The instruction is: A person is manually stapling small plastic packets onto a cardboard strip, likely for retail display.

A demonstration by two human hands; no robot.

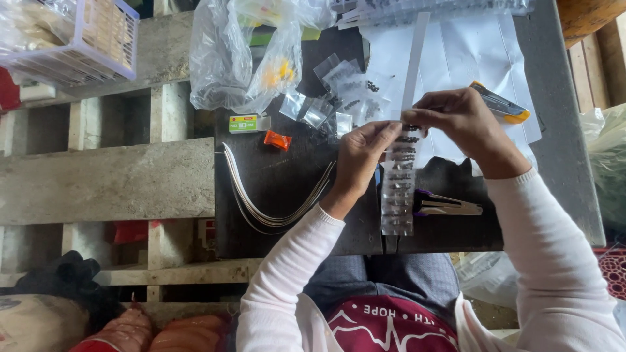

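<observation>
Both my hands hold a clear plastic strip of small pouches (pixel 398 195) filled with dark beads, hanging down over the dark board (pixel 280 176). My left hand (pixel 362 156) pinches the strip's upper left side. My right hand (pixel 460 124) pinches its top, where a long white paper strip (pixel 415 58) runs up from the pouches. Both arms wear pale pink sleeves.
Several thin curved wires (pixel 274 208) lie on the board's left. Small clear bead bags (pixel 345 98), a green stapler box (pixel 242 123), an orange piece (pixel 277 139), a yellow utility knife (pixel 502 105), a stapler (pixel 447 206), large plastic bags (pixel 241 52) and a white basket (pixel 72 39) surround them.
</observation>
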